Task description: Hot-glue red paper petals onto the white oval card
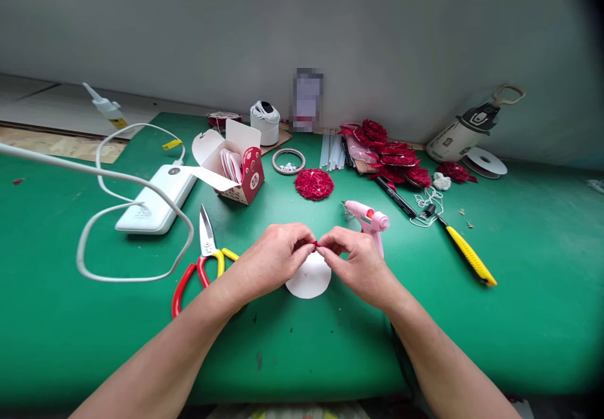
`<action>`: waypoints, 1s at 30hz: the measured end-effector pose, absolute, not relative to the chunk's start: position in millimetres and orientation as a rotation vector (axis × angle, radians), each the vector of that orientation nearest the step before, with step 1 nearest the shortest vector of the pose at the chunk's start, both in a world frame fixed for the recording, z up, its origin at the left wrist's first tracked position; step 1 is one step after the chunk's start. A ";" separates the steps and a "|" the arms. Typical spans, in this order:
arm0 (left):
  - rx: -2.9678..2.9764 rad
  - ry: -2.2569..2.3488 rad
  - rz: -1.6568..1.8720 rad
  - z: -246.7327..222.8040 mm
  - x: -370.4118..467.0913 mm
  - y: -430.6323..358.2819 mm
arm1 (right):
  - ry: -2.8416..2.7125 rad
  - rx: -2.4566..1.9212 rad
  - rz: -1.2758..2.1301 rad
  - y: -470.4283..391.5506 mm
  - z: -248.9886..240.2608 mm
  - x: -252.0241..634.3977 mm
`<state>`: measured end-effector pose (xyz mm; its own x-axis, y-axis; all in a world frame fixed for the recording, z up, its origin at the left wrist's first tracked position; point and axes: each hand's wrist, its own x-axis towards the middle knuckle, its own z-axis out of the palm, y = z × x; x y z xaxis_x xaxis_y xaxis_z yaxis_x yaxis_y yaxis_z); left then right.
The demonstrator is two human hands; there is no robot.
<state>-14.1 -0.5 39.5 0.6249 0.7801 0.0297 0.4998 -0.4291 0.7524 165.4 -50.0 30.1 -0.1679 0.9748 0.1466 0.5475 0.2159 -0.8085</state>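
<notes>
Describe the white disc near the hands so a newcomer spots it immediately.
On the green tabletop, find where the left hand and right hand meet, pinching a small red piece. Just below them in the picture is the white disc. Its flat white face sets it apart from the bushy red flower directly beyond.

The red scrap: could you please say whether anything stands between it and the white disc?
Nothing visible does; the left hand and right hand pinch the red scrap near the far edge of the white disc, fingers partly covering that edge.

Scissors L of disc, glue gun back R, flower behind; scrap betw. fingers, prob. above disc.
</notes>
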 end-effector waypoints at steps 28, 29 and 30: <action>1.144 0.688 0.798 47.6 -22.2 4.5 | -1.294 -1.722 0.784 -70.4 57.0 245.0; 1.136 0.691 0.801 47.7 -21.8 3.8 | -1.327 -1.781 0.848 -68.0 48.1 244.9; 1.134 0.699 0.803 47.6 -21.4 3.4 | -1.353 -1.835 0.897 -65.4 39.8 243.3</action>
<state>-21.4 3.4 47.6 0.5388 0.8387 -0.0793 -0.1934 0.2148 0.9573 243.3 -65.4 39.8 0.2228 0.9657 -0.1333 0.4982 -0.2304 -0.8359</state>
